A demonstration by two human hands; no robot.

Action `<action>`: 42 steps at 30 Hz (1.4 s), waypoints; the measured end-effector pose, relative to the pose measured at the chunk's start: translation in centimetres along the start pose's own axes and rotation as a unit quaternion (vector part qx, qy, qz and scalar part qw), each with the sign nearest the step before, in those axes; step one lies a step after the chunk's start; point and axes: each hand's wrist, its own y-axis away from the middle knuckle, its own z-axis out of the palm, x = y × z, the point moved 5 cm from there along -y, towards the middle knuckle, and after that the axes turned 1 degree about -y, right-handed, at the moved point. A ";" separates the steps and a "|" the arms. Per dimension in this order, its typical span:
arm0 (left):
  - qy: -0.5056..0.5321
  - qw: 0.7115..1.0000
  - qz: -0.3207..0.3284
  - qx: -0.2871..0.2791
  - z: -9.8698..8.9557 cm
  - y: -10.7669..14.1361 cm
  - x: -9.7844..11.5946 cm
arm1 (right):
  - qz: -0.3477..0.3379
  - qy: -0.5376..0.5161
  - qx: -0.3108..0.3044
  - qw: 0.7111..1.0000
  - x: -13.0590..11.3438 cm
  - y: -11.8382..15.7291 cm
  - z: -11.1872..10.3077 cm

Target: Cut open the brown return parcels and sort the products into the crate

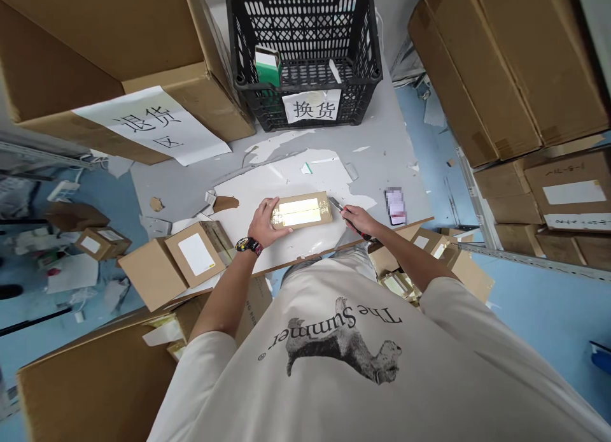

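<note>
While fingers of left hand (264,223) clasp taped, oblong brown cardboard box (301,211) on grey-and-white bench (386,149) | right hand (361,220): fingers closed round red-and-black utility knife (338,206) | beside box's right end

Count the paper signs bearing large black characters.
2: a left sign on the big open carton, a right sign on the front of the black crate. Others may be hidden.
</note>
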 end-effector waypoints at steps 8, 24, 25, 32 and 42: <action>0.008 1.000 -0.011 -0.003 0.0 0.0 0.0 | 0.024 -0.009 -0.003 1.000 -1.6 0.1 -0.3; 0.003 1.000 -0.014 -0.003 -0.1 0.0 0.1 | 0.026 -0.037 -0.024 0.999 -1.5 0.2 -0.2; 0.004 1.000 -0.013 -0.003 0.0 0.0 0.0 | 0.022 -0.035 -0.026 0.999 -1.3 0.2 -0.2; 0.011 1.000 0.010 0.012 0.2 0.1 -0.5 | -0.001 -0.018 -0.025 1.000 0.1 0.0 -0.1; 0.006 1.000 0.009 0.014 0.1 -0.3 -0.6 | 0.017 -0.002 -0.024 1.000 -0.9 -0.5 -0.4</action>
